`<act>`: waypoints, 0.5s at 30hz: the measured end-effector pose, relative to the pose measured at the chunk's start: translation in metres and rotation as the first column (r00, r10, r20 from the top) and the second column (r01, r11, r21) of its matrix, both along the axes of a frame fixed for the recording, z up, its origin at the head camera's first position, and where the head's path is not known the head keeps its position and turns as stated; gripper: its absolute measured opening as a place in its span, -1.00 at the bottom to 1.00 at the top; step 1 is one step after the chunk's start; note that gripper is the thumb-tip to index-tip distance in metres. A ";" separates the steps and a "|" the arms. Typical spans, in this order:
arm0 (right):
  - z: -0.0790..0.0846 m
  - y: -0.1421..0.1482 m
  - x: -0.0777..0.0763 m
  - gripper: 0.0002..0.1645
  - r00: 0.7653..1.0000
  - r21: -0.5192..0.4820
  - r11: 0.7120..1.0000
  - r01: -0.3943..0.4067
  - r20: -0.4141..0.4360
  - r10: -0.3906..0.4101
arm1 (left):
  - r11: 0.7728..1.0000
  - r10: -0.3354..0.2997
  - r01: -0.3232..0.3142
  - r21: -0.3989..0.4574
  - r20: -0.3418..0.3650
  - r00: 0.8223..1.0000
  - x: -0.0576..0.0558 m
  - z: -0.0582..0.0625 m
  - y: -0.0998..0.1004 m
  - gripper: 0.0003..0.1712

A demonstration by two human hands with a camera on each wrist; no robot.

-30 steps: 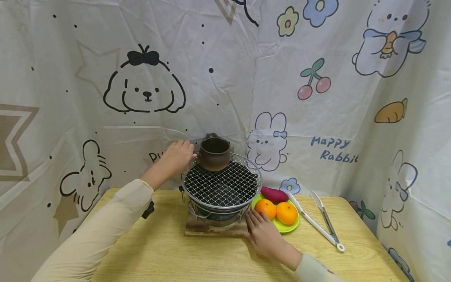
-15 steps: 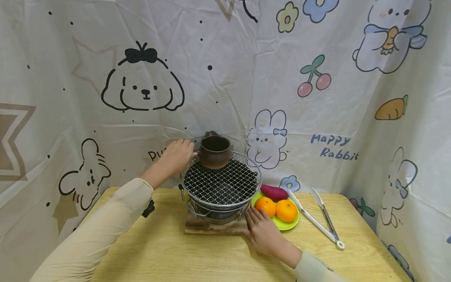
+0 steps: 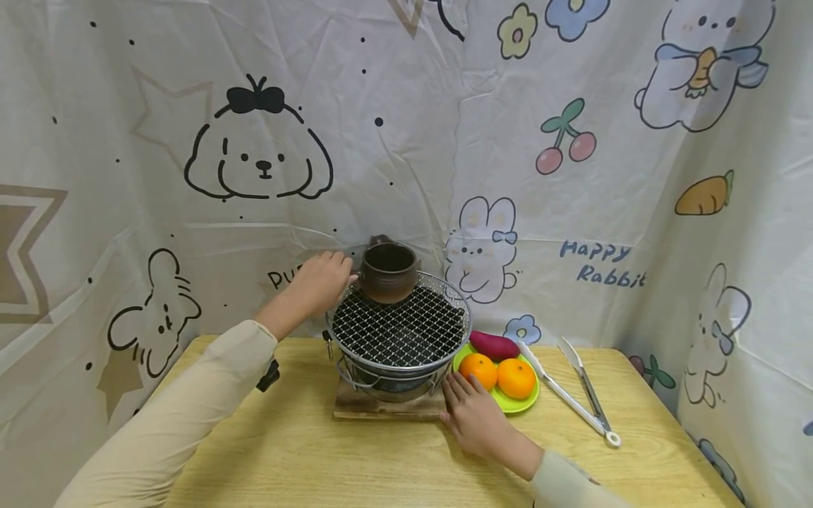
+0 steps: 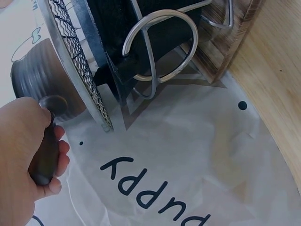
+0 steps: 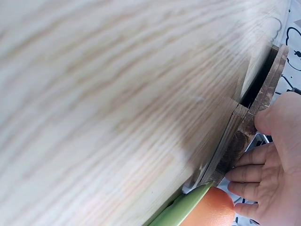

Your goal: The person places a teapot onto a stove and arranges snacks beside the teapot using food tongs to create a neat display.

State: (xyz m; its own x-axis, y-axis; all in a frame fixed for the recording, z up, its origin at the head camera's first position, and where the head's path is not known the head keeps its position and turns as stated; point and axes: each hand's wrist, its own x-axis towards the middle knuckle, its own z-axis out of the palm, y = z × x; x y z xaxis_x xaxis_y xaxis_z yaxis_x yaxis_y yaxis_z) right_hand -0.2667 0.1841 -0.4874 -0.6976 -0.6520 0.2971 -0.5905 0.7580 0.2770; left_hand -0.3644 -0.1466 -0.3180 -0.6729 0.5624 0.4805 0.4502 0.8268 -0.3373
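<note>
My left hand (image 3: 315, 284) grips the side handle of a dark brown clay pot (image 3: 389, 276). In the left wrist view, its fingers curl round the handle (image 4: 44, 162). The pot is upright over the back left of the round wire grill rack (image 3: 400, 331), its base at the mesh. Below the rack is a dark stove in a wire frame on a wooden base board (image 3: 387, 406). At that board's right corner rests my right hand (image 3: 478, 421), fingers extended, holding nothing. The right wrist view shows its thumb beside the board edge (image 5: 244, 136) and its fingertips near an orange (image 5: 214, 207).
Right of the stove, a green plate (image 3: 532, 397) bears two oranges (image 3: 516, 379) and a purple sweet potato (image 3: 494, 346). Spread metal tongs (image 3: 581, 395) lie further right on the wooden table (image 3: 305, 458). A printed curtain (image 3: 406, 127) hangs close behind.
Both hands and the pot stay where they are. Only the head view shifts slightly.
</note>
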 end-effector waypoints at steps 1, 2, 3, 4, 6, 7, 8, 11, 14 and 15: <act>-0.001 0.000 0.000 -0.37 1.000 0.000 1.000 0.001 0.001 -0.001 | 1.000 -0.003 0.003 -0.002 0.000 1.000 0.000 0.000 0.000 -0.65; -0.001 0.001 0.000 -0.36 1.000 0.002 1.000 0.002 0.001 -0.002 | 1.000 -0.007 0.007 -0.002 -0.001 1.000 0.000 0.000 0.000 -0.65; -0.002 0.001 0.000 -0.36 1.000 0.004 1.000 0.003 0.000 -0.003 | 1.000 -0.011 0.011 -0.003 0.000 1.000 0.000 0.000 0.000 -0.66; -0.002 0.001 0.000 -0.36 1.000 0.004 1.000 0.002 0.000 -0.002 | 1.000 -0.017 0.017 -0.003 -0.002 1.000 -0.001 -0.001 0.000 -0.66; -0.002 0.001 -0.001 -0.36 1.000 0.003 1.000 0.001 0.001 -0.001 | 1.000 -0.028 0.028 0.000 -0.003 1.000 -0.001 -0.001 0.000 -0.66; -0.002 0.001 -0.001 -0.36 1.000 0.003 1.000 0.000 0.002 0.000 | 1.000 -0.030 0.030 0.000 -0.002 1.000 0.000 -0.001 -0.001 -0.66; -0.001 0.001 0.000 -0.37 1.000 0.000 1.000 -0.002 0.003 0.002 | 0.999 -0.032 0.032 0.002 0.000 0.999 0.000 -0.001 -0.001 -0.66; -0.001 0.002 0.000 -0.37 1.000 -0.011 1.000 -0.012 0.000 0.012 | 1.000 -0.030 0.030 0.008 0.012 0.999 0.000 -0.001 -0.001 -0.67; -0.001 0.002 0.000 -0.37 1.000 -0.014 1.000 -0.021 -0.012 0.021 | 0.999 -0.030 0.030 0.013 0.018 0.999 0.001 0.000 -0.001 -0.68; -0.002 0.002 -0.001 -0.37 1.000 -0.013 1.000 -0.021 -0.015 0.021 | 0.999 -0.033 0.033 0.014 0.016 0.999 0.001 0.000 -0.001 -0.68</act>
State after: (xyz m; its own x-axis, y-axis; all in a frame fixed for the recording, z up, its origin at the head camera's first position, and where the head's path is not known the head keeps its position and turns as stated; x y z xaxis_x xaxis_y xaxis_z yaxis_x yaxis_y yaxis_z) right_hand -0.2674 0.1858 -0.4893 -0.6790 -0.6626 0.3161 -0.6026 0.7490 0.2757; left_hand -0.3630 -0.1472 -0.3180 -0.6617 0.5779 0.4776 0.4824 0.8159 -0.3188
